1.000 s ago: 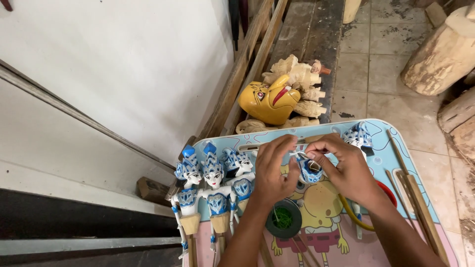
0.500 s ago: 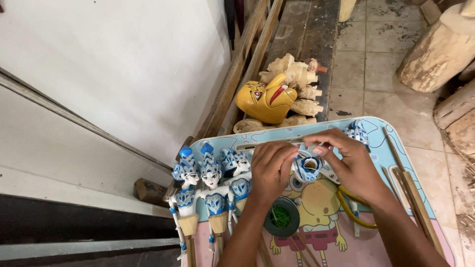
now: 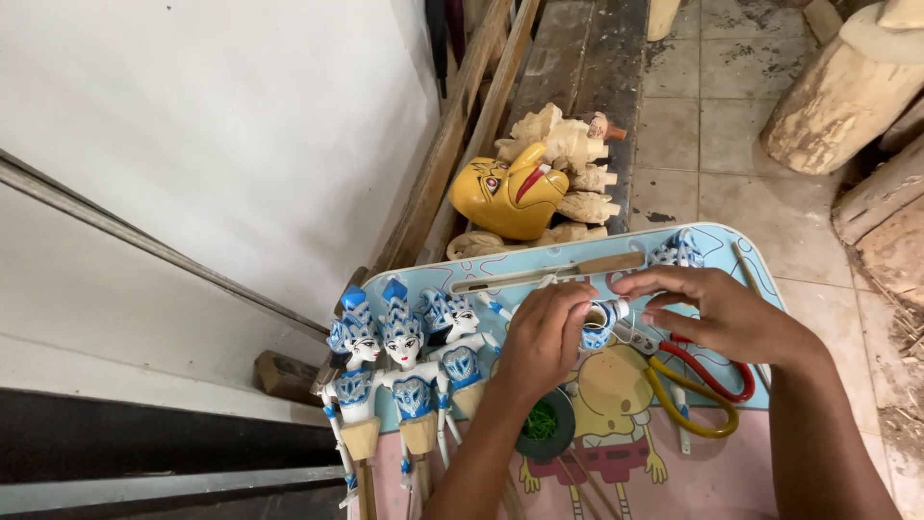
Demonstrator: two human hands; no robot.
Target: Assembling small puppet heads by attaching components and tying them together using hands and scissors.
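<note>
A: Hands first. Left hand point(image 3: 544, 332) — fingers curled in, closed round a small blue-and-white puppet piece point(image 3: 599, 323) at about the centre of the frame. Right hand point(image 3: 717, 313) — thumb and fingers pinched on the same piece from its 3 o'clock side. Both hands hold it just above the tray table point(image 3: 717, 472).

B: And the piece itself?

A: Small, painted white with blue detail, mostly covered by the fingers; which part of a puppet it is, I cannot tell. It sits between the two hands, touching both.

B: Items on the tray?

A: At 9 o'clock from the hands, three finished puppets point(image 3: 402, 371), white faces, blue crowns, side by side with heads toward 12 o'clock. At 6 o'clock of the left hand, a dark round dish point(image 3: 545, 425) with something green in it, partly under the wrist. At 4 o'clock of the right hand, pliers point(image 3: 698, 390) with one red and one yellow handle. At 12 o'clock, a long wooden-handled tool point(image 3: 549, 275) lying crosswise, and beside it, at 1 o'clock, another blue-and-white puppet head point(image 3: 677, 250).

B: Beyond the tray?

A: At 12 o'clock, on the floor against a plank, a yellow carved mask point(image 3: 508, 195) with a red beak line, touching a heap of unpainted carved wooden pieces point(image 3: 568, 154). At 2 o'clock, well apart, a cut log point(image 3: 839, 96) on the tiled floor.
</note>
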